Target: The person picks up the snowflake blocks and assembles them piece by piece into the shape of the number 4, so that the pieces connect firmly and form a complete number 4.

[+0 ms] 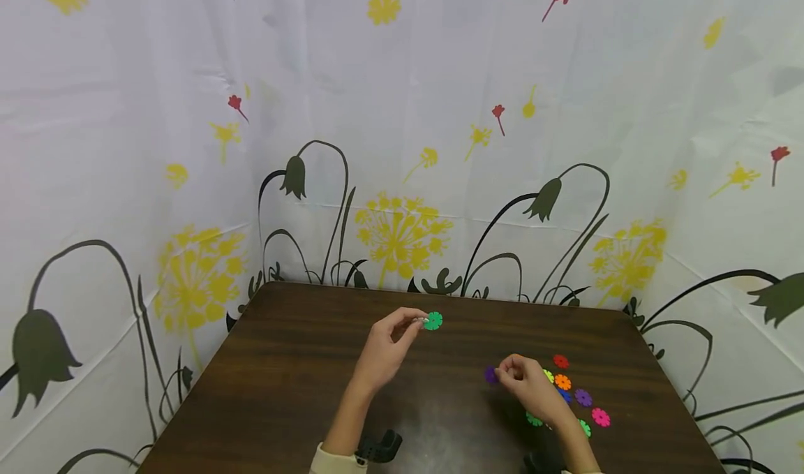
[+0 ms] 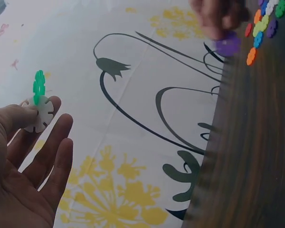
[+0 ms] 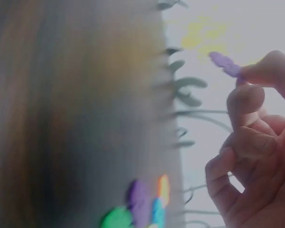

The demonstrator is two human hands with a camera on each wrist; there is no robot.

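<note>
White curtain cloth (image 1: 452, 62) hangs behind and on both sides of the table, printed with drooping green bellflowers, yellow flower heads and small red blossoms. Before us stretches the dark wood-grained table (image 1: 283, 376), the next largest thing we see.

Above the table's far half we find the left hand (image 1: 386, 348), its thumb and forefinger pressed together in a pinch while the other fingers extend loosely. Over the table's right side is the right hand (image 1: 530, 390), thumb and forefinger pinching, the remaining fingers bent. By the table's near edge we notice a pale sleeve (image 1: 336, 463) on the left arm, and beside it a black curved piece (image 1: 382, 447).

Smallest are the notched discs. Held above the table near its far edge, a green disc (image 1: 433, 321) stands out from the rim of a white disc (image 2: 44, 117), touching it; the left hand grips the white one. Above the table's right side, the right hand holds a purple disc (image 1: 490, 375) by its edge. We see loose discs scattered on the table's right side, among them red (image 1: 561, 361), orange (image 1: 562, 382) and pink (image 1: 601, 417) ones; the right hand hides part of the group.
</note>
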